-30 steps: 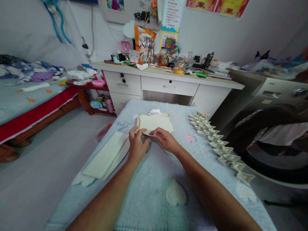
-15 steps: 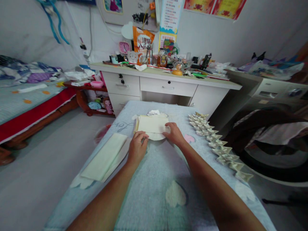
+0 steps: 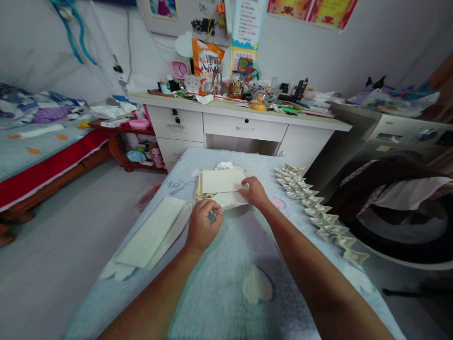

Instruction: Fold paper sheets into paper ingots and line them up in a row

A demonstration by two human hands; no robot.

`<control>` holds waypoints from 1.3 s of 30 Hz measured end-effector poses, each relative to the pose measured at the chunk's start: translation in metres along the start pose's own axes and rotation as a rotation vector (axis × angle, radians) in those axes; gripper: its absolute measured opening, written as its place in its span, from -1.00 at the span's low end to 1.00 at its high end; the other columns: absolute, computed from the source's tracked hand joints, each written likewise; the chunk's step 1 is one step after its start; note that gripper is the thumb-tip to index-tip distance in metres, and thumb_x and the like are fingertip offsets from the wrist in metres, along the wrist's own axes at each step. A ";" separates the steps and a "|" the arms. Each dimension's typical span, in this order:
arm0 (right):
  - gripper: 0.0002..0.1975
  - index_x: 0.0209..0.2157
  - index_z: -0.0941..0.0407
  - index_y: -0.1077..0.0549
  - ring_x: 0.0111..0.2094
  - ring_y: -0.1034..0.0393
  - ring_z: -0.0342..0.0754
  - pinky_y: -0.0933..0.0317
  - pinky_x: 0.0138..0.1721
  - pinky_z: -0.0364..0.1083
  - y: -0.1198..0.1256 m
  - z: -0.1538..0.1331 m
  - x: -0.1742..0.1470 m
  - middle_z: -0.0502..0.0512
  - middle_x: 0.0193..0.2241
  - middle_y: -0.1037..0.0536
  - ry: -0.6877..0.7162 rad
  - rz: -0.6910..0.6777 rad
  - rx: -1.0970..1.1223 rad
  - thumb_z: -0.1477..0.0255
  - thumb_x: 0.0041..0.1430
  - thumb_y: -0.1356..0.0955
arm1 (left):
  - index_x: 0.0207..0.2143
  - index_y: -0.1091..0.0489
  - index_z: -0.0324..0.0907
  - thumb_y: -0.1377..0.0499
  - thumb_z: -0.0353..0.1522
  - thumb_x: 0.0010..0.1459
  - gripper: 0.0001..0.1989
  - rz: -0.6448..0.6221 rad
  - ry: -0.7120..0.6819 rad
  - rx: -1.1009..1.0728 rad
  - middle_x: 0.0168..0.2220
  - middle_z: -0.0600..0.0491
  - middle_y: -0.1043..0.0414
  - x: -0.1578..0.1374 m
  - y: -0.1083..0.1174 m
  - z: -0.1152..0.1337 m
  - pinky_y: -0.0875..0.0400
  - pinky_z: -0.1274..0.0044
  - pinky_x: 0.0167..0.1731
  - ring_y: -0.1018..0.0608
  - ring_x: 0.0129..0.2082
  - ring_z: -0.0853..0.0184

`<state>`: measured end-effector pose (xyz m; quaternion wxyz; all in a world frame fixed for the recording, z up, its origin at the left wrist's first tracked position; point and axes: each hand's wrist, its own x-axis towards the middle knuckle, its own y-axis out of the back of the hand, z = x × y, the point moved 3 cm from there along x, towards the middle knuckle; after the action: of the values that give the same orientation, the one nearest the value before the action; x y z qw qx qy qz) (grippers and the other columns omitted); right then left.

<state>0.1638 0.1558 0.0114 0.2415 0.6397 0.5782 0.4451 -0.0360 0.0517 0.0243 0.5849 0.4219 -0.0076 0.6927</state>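
A stack of cream paper (image 3: 223, 181) lies toward the far end of the cloth-covered table (image 3: 226, 264). Below its front edge a loose sheet of paper (image 3: 231, 200) sticks out, its near edge lifted. My left hand (image 3: 205, 222) pinches the sheet's near left corner between thumb and forefinger. At the right side, my right hand (image 3: 254, 192) grips the edge of the paper, thumb and fingers closed on it. Folded pale sheets (image 3: 152, 231) lie to the left of my left hand. A crumpled white piece (image 3: 225, 165) sits behind the stack.
Folded paper boats (image 3: 318, 210) stand in a row along the table's right side. A cluttered white desk (image 3: 244, 118) is beyond the far edge. On the right is a washing machine (image 3: 389, 137) with its door open; a bed (image 3: 35, 141) is at the left.
My left hand has moved a little toward me, drawing the sheet's near left corner down and up off the table. My right hand stays at the right edge. The view has shifted slightly.
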 end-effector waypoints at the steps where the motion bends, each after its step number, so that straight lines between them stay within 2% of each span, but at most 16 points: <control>1: -0.81 -0.25 0.14 -0.48 -0.06 -0.32 0.02 -0.17 0.00 0.01 0.004 0.001 -0.002 0.20 -0.12 -0.42 -0.002 0.007 0.000 0.45 0.04 -0.39 | -0.47 -0.31 -0.15 -0.13 -0.47 0.03 -0.93 0.014 -0.013 -0.022 -0.42 0.06 -0.36 0.000 0.003 0.003 -0.30 0.46 -0.22 -0.43 -0.31 0.27; 4: -0.83 -0.24 0.13 -0.47 -0.05 -0.32 0.01 -0.16 0.02 0.02 0.024 0.002 -0.013 0.19 -0.13 -0.45 0.015 0.040 0.042 0.38 0.17 -0.31 | -0.46 -0.30 -0.16 -0.12 -0.44 0.06 -0.94 0.044 -0.006 -0.112 -0.41 0.07 -0.34 -0.003 0.009 0.008 -0.30 0.49 -0.24 -0.41 -0.33 0.30; 7: -0.70 -0.25 0.14 -0.48 -0.09 -0.35 0.03 -0.16 0.01 0.01 0.057 -0.001 -0.033 0.16 -0.20 -0.50 0.101 0.097 0.340 0.24 0.24 -0.24 | -0.44 -0.31 -0.17 -0.14 -0.37 0.10 -0.92 0.034 0.094 -0.249 -0.46 0.11 -0.30 -0.006 0.010 0.008 -0.28 0.54 -0.32 -0.37 -0.41 0.36; 9: -0.63 -0.18 0.11 -0.48 -0.11 -0.38 0.02 -0.18 -0.01 -0.01 0.072 -0.003 -0.048 0.09 -0.19 -0.52 0.100 -0.065 0.541 0.17 0.27 -0.19 | -0.38 -0.33 -0.18 -0.15 -0.33 0.11 -0.91 0.043 0.208 -0.408 -0.47 0.13 -0.30 -0.008 0.009 0.005 -0.26 0.57 -0.37 -0.35 -0.45 0.40; 10: -0.63 -0.14 0.10 -0.46 -0.10 -0.38 0.01 -0.18 0.00 -0.01 0.078 -0.003 -0.055 0.07 -0.16 -0.52 0.092 -0.121 0.608 0.15 0.25 -0.22 | -0.35 -0.34 -0.18 -0.16 -0.31 0.11 -0.89 0.051 0.267 -0.497 -0.48 0.14 -0.31 -0.009 0.008 0.003 -0.25 0.58 -0.40 -0.34 -0.48 0.42; 13: -0.54 -0.06 0.06 -0.39 -0.01 -0.32 0.01 -0.14 0.06 0.00 0.091 -0.001 -0.070 0.06 -0.06 -0.47 0.040 -0.099 0.691 0.24 -0.01 -0.46 | -0.32 -0.35 -0.18 -0.19 -0.30 0.10 -0.86 0.056 0.388 -0.720 -0.52 0.17 -0.30 -0.008 0.004 -0.001 -0.18 0.64 -0.52 -0.27 -0.56 0.48; 17: -0.47 -0.05 0.02 -0.32 -0.26 -0.42 -0.07 -0.27 -0.19 -0.08 0.084 0.002 -0.083 0.00 -0.25 -0.53 -0.093 -0.174 1.045 0.33 -0.08 -0.50 | -0.35 -0.33 -0.18 -0.22 -0.30 0.07 -0.84 0.011 0.465 -0.878 -0.54 0.20 -0.27 -0.006 -0.001 -0.005 -0.10 0.67 -0.59 -0.20 -0.61 0.53; 20: -0.66 -0.30 0.11 -0.38 -0.42 -0.39 -0.16 -0.25 -0.34 -0.17 0.074 0.005 -0.091 -0.05 -0.41 -0.52 -0.188 -0.180 1.167 0.36 -0.11 -0.51 | -0.31 -0.36 -0.18 -0.20 -0.26 0.08 -0.82 -0.055 0.484 -0.827 -0.48 0.16 -0.32 -0.005 -0.005 -0.008 -0.18 0.65 -0.55 -0.29 -0.57 0.50; 22: -0.70 -0.41 0.13 -0.36 -0.50 -0.36 -0.18 -0.22 -0.42 -0.19 0.068 0.008 -0.095 -0.07 -0.50 -0.50 -0.232 -0.156 1.191 0.35 -0.12 -0.51 | -0.28 -0.40 -0.17 -0.23 -0.24 0.03 -0.77 -0.078 0.454 -0.665 -0.32 0.08 -0.40 -0.004 -0.006 -0.008 -0.30 0.60 -0.41 -0.43 -0.38 0.41; 24: -0.69 -0.45 0.12 -0.33 -0.56 -0.31 -0.20 -0.17 -0.51 -0.21 0.062 0.014 -0.099 -0.10 -0.55 -0.48 -0.280 -0.120 1.212 0.34 -0.12 -0.51 | -0.31 -0.44 -0.18 -0.28 -0.25 -0.06 -0.74 -0.077 0.411 -0.507 -0.10 0.00 -0.39 -0.002 -0.006 -0.008 -0.36 0.52 -0.24 -0.44 -0.12 0.27; 25: -0.69 -0.44 0.12 -0.33 -0.57 -0.31 -0.19 -0.16 -0.53 -0.21 0.058 0.016 -0.100 -0.11 -0.55 -0.48 -0.300 -0.107 1.223 0.33 -0.12 -0.51 | -0.34 -0.44 -0.19 -0.29 -0.25 -0.09 -0.74 -0.087 0.408 -0.482 -0.05 -0.01 -0.38 -0.002 -0.007 -0.009 -0.37 0.50 -0.19 -0.43 -0.07 0.23; 27: -0.69 -0.40 0.11 -0.35 -0.54 -0.34 -0.16 -0.22 -0.47 -0.17 0.052 0.021 -0.103 -0.09 -0.52 -0.50 -0.326 -0.097 1.244 0.33 -0.11 -0.51 | -0.36 -0.40 -0.20 -0.25 -0.24 -0.05 -0.76 -0.149 0.468 -0.553 -0.15 -0.01 -0.45 -0.003 -0.012 -0.010 -0.40 0.47 -0.22 -0.49 -0.16 0.24; 29: -0.69 -0.35 0.11 -0.37 -0.50 -0.38 -0.12 -0.26 -0.41 -0.13 0.046 0.026 -0.105 -0.07 -0.48 -0.52 -0.338 -0.096 1.233 0.34 -0.11 -0.50 | -0.37 -0.35 -0.20 -0.22 -0.22 0.00 -0.77 -0.200 0.556 -0.658 -0.36 0.05 -0.48 -0.007 -0.018 -0.013 -0.41 0.49 -0.35 -0.52 -0.38 0.32; 31: -0.68 -0.32 0.11 -0.38 -0.48 -0.40 -0.10 -0.27 -0.38 -0.12 0.043 0.030 -0.107 -0.06 -0.47 -0.52 -0.347 -0.099 1.205 0.35 -0.11 -0.50 | -0.40 -0.30 -0.20 -0.22 -0.23 -0.01 -0.77 -0.174 0.589 -0.675 -0.49 0.12 -0.44 -0.009 -0.020 -0.015 -0.37 0.56 -0.47 -0.48 -0.52 0.38; 35: -0.70 -0.31 0.10 -0.38 -0.44 -0.41 -0.10 -0.28 -0.34 -0.11 0.042 0.034 -0.109 -0.03 -0.41 -0.54 -0.319 -0.163 1.222 0.36 -0.09 -0.49 | -0.38 -0.31 -0.19 -0.24 -0.26 -0.03 -0.77 -0.129 0.559 -0.626 -0.51 0.15 -0.43 -0.008 -0.020 -0.018 -0.31 0.62 -0.54 -0.47 -0.55 0.41; 39: -0.71 -0.20 0.08 -0.41 -0.42 -0.39 -0.11 -0.25 -0.39 -0.14 0.051 0.036 -0.108 0.01 -0.38 -0.52 -0.292 -0.212 1.333 0.27 0.04 -0.41 | -0.37 -0.30 -0.19 -0.24 -0.25 -0.04 -0.76 -0.217 0.610 -0.641 -0.53 0.16 -0.43 -0.008 -0.022 -0.021 -0.30 0.62 -0.56 -0.47 -0.58 0.41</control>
<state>0.2278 0.0488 0.0045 -0.0856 0.6451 0.7494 -0.1221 -0.0311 0.0627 -0.0048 0.7306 -0.0053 -0.0047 0.6827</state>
